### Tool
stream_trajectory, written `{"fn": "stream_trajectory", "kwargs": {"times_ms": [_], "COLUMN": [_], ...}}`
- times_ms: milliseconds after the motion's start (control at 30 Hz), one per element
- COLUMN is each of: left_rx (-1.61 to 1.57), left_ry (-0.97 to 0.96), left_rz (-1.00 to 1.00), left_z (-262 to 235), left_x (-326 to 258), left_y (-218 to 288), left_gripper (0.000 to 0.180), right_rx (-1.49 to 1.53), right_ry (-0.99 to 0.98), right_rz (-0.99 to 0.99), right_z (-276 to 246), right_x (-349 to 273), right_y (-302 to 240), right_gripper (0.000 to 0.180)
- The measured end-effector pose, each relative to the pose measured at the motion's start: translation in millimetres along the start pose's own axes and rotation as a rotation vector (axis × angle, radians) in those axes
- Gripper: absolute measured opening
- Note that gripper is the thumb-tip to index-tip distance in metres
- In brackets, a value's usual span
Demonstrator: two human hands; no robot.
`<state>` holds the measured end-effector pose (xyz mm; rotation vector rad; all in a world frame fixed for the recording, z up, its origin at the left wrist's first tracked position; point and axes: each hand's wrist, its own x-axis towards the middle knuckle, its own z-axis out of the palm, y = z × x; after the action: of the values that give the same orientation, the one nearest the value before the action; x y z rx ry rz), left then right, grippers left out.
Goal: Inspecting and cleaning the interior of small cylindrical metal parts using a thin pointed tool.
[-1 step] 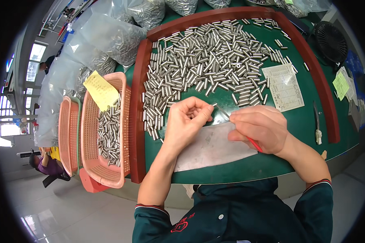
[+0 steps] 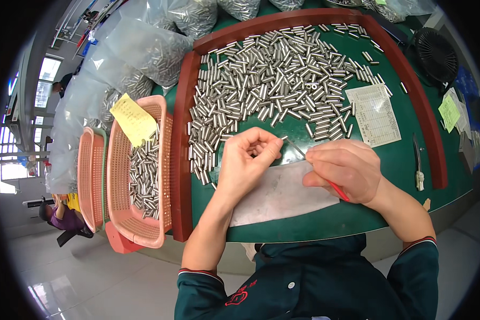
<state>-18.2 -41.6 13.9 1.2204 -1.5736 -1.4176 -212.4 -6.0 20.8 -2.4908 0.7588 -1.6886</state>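
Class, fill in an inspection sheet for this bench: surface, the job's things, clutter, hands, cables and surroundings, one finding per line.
Surface: green table top inside a red-brown raised rim; a grey sheet lies under the hands.
Job's things: a heap of small metal cylinders spread on the green; a red-handled thin tool.
Clutter: printed paper slip, a small tool at the right, a pink basket holding more cylinders with a yellow note.
Hands: left hand curled, fingertips pinched at a small piece; right hand has the tool in its grip.
Cables: nothing seen.
Surroundings: clear bags of cylinders, a black fan, another person at the far left.
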Motion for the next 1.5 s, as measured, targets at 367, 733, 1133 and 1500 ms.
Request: {"fn": "stream_trajectory", "kwargs": {"times_ms": [367, 733, 1133, 1500], "left_rx": [0.539, 0.023, -0.002, -0.568], "left_ry": [0.351, 0.155, 0.058, -0.124], "left_rz": [0.375, -0.009, 0.038, -0.194], "left_z": [1, -3, -2, -6], "left_x": [3, 3, 1, 5], "left_y": [-1, -2, -3, -2], "left_gripper": [0.014, 0.013, 0.012, 0.016], "right_rx": [0.064, 0.039, 0.06, -0.003], "right_ry": [-0.056, 0.055, 0.039, -0.017], "right_rz": [0.035, 0.109, 0.13, -0.021], "right_z": [-4, -5, 0, 3], "right_x": [1, 2, -1, 1], "right_y": [-4, -2, -1, -2], "right_gripper": [0.021, 0.027, 0.025, 0.025]}}
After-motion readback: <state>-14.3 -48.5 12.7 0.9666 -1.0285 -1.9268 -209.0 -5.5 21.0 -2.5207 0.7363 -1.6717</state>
